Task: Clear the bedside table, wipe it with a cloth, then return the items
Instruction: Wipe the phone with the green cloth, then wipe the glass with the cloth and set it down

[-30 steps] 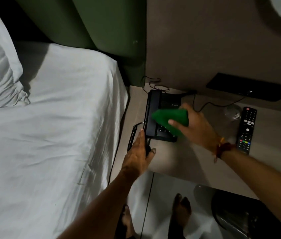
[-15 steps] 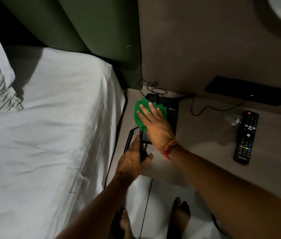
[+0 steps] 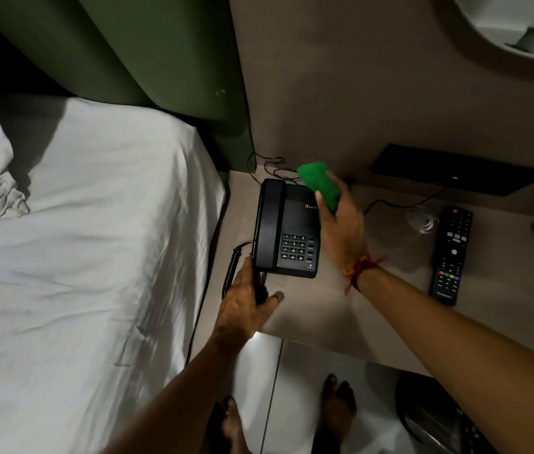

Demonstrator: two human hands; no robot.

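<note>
A black desk telephone (image 3: 287, 227) stands at the left end of the beige bedside table (image 3: 387, 299), its handset on the cradle. My left hand (image 3: 247, 298) grips the phone's near-left corner where the coiled cord (image 3: 231, 270) leaves it. My right hand (image 3: 341, 227) holds a green cloth (image 3: 319, 185) bunched over the phone's far-right corner. A black remote (image 3: 451, 255) lies on the table to the right, and a clear glass (image 3: 422, 219) stands just left of it.
The white-sheeted bed (image 3: 88, 257) runs along the table's left side. A green headboard (image 3: 161, 70) and a beige wall panel rise behind. A flat black device (image 3: 459, 173) sits at the table's back. A dark bin (image 3: 436, 417) and my bare feet are on the floor below.
My right hand has carried the green cloth from the handset's top across to the phone's far-right corner, uncovering the keypad. My left hand has kept its hold at the near corner.
</note>
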